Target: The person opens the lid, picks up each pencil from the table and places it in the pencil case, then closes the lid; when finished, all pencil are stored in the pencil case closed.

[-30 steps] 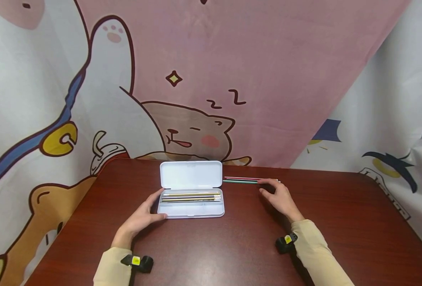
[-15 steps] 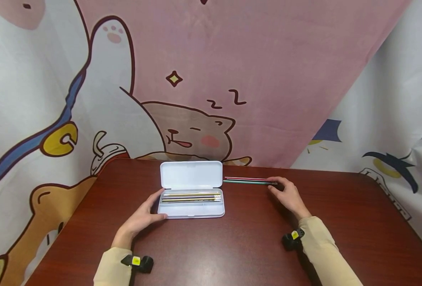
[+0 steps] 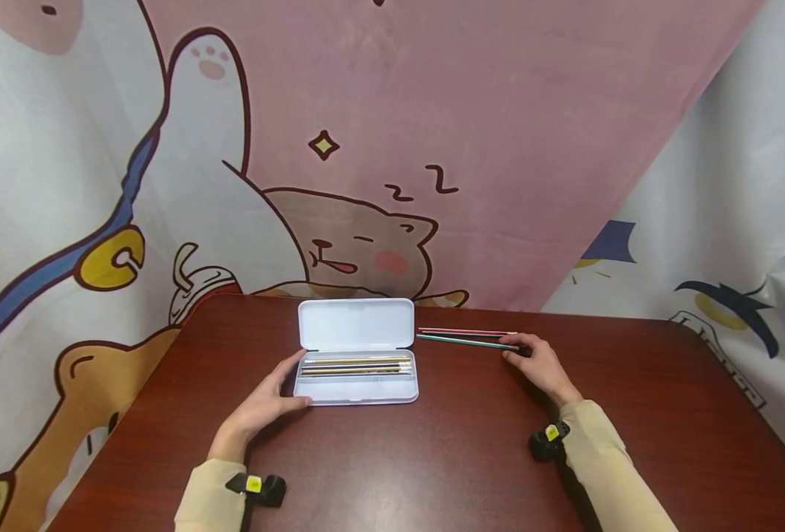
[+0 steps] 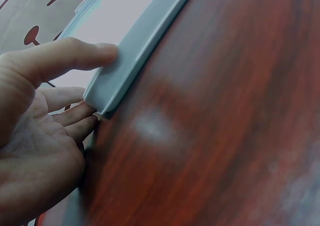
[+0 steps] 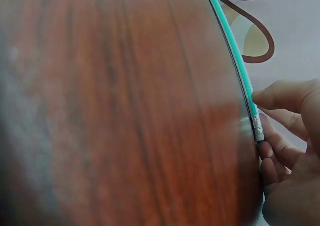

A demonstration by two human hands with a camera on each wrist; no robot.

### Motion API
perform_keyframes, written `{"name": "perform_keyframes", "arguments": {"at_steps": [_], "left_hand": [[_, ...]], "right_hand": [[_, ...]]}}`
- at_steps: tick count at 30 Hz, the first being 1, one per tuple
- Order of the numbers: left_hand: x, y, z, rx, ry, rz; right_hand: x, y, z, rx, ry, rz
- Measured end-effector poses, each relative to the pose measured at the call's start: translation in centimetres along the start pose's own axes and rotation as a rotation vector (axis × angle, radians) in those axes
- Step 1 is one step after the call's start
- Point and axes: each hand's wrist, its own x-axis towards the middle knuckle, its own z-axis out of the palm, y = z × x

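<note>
Right of the frame's centre, the fingers of the right hand (image 3: pixel 540 366) pinched the green pencil (image 3: pixel 462 341), its right end newly swung clear of the red pencil (image 3: pixel 466 331), apparently singling it out, while the left hand (image 3: pixel 262 406) gripped the open white case (image 3: pixel 366 390) at centre.

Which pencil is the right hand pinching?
The green pencil, outside the white pencil case: the right hand pinches it near its eraser. The red pencil lies farther back.

Indoors, curtained off, cartoon-print cloth (image 3: pixel 532 111), wooden table (image 3: pixel 399 458)
</note>
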Motion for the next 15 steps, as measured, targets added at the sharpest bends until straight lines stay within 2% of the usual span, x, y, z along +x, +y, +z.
{"name": "perform_keyframes", "arguments": {"at_steps": [9,15], "left_hand": [[0.15,0.01,-0.04,-0.009,0.000,0.000],[0.12,-0.10,0.01,-0.006,-0.001,-0.003]], "right_hand": [[0.12,0.34,0.09,-0.021,-0.013,-0.048],[-0.10,0.33,0.06,-0.035,-0.020,-0.020]]}}
